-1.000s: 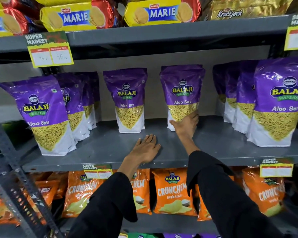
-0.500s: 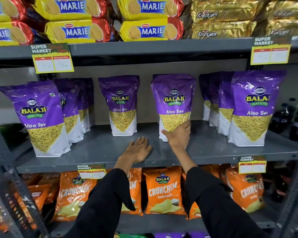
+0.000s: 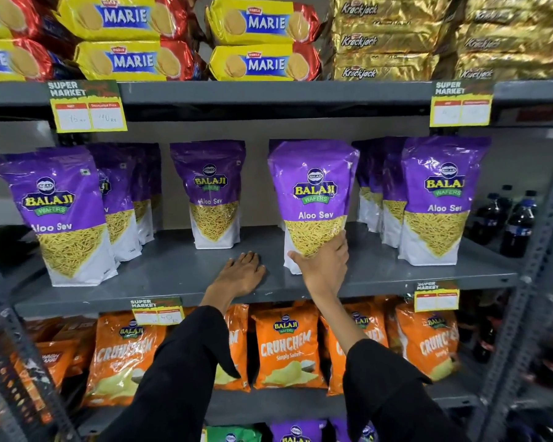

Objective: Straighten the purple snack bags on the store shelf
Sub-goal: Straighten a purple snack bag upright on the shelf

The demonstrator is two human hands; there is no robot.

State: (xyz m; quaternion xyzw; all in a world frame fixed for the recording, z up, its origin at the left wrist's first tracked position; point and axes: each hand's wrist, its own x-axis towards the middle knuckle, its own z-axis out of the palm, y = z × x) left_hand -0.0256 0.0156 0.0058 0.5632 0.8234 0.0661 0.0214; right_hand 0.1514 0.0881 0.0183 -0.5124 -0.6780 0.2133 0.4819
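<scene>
Purple Aloo Sev snack bags stand on the grey middle shelf (image 3: pixel 179 266). My right hand (image 3: pixel 324 266) grips the bottom of one purple bag (image 3: pixel 313 193), which is near the shelf's front edge and leans slightly. My left hand (image 3: pixel 241 275) rests flat on the shelf, fingers apart, holding nothing. A single bag (image 3: pixel 213 193) stands further back, left of the held one. A row of bags (image 3: pixel 61 215) stands at the left, another row (image 3: pixel 441 199) at the right.
Yellow Marie biscuit packs (image 3: pixel 131 59) and gold Krackjack packs (image 3: pixel 383 43) fill the shelf above. Orange Crunchem bags (image 3: pixel 284 349) sit on the shelf below. Dark soda bottles (image 3: pixel 517 224) stand at far right. Price tags (image 3: pixel 88 106) hang on the shelf edges.
My right hand has pulled the purple bag forward from the back of the shelf toward the front edge. My left hand has stayed flat on the shelf.
</scene>
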